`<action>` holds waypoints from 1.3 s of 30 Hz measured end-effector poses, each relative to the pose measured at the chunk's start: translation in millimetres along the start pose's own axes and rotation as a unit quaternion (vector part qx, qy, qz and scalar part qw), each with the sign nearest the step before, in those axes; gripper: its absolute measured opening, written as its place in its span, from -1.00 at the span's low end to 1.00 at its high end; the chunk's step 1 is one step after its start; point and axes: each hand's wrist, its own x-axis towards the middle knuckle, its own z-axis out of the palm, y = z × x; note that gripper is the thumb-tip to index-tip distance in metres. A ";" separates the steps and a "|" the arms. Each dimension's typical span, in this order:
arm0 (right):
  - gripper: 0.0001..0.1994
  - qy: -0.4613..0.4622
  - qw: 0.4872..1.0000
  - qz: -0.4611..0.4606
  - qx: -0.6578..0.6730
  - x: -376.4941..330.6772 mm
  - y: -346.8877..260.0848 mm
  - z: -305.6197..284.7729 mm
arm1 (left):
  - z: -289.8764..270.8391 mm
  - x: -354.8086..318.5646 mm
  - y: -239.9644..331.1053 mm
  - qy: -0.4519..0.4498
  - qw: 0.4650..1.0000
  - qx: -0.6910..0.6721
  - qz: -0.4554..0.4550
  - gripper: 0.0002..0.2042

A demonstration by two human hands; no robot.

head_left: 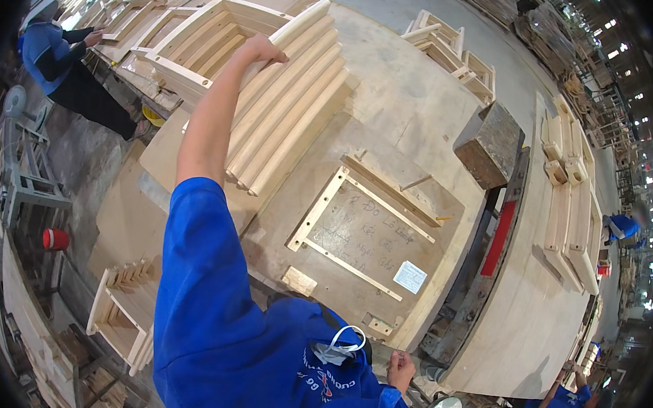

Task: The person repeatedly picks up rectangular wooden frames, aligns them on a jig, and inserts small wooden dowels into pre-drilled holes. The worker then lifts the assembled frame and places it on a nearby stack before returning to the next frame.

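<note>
My left arm reaches out to a stack of pale wooden frames (288,100) standing at the far left of the workbench. My left hand (259,50) is closed over the top edge of one wooden frame, fingers curled round its rail. Close to my body, by the bench's near edge, my right hand (401,371) is closed; whether anything is in it is hidden. Between them lies a flat jig board (360,236) with handwriting on it. Several light wooden strips, including a thicker drilled one (318,209), form an open-sided rectangle on the board.
A white paper label (410,277) and a small wood block (299,280) lie on the jig. A heavy box-shaped block (489,145) stands right of it. More frames (571,192) rest on the right-hand table. Another person (54,57) works at far left.
</note>
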 end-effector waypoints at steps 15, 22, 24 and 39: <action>-0.68 -0.045 0.999 0.023 0.014 4.2 -16.0 2.7 | -2.1 -4.9 4.7 0.004 1.000 0.011 0.015 -0.29; -0.69 -0.041 0.999 0.004 0.012 6.4 -8.1 2.5 | 0.7 3.2 4.7 -0.018 1.000 0.006 0.006 -0.27; -0.70 -0.039 0.999 -0.010 0.006 7.5 -6.1 4.5 | 0.3 2.6 3.1 -0.014 1.000 0.003 0.003 -0.27; -0.74 -0.040 0.999 0.011 0.016 5.7 -16.7 16.5 | -2.8 1.3 0.3 -0.006 0.999 0.036 -0.008 -0.31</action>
